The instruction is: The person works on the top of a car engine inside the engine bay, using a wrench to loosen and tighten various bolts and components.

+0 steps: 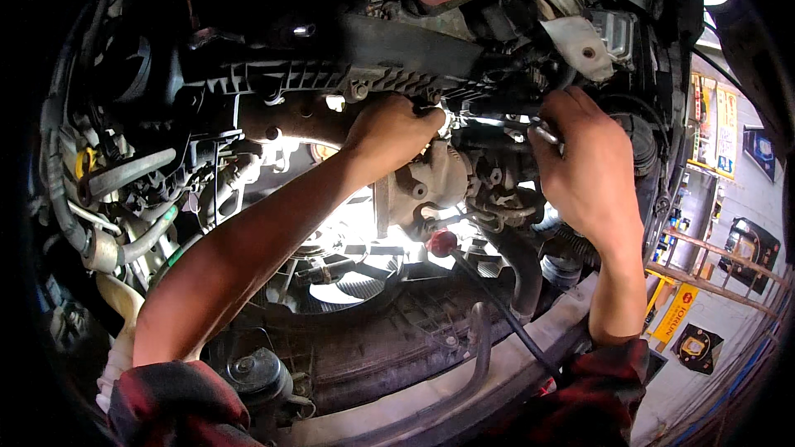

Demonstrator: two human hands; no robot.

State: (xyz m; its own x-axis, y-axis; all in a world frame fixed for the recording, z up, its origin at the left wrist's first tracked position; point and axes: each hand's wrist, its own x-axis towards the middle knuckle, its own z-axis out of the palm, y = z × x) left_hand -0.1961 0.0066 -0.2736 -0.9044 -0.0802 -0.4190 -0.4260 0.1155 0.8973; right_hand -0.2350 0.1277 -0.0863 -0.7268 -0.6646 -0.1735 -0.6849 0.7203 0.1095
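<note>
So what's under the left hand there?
A brownish metal housing shows below the left hand; whatever lies directly beneath the hand is covered, so I can't tell exactly what it touches.

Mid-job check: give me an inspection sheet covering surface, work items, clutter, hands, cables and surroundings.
Surface: engine bay, mostly dark, brightly lit around the fan.
Work items: shiny metal tool, partly hidden; exact kind unclear.
Clutter: dark rod slanting below the hands, red knob at its upper end.
Left hand: fingers curled beside the ribbed cover; grip hidden.
Right hand: closed around the tool.
Cables: thick dark hose right of the rod.
Surroundings: wall, shelf, yellow sign.
</note>
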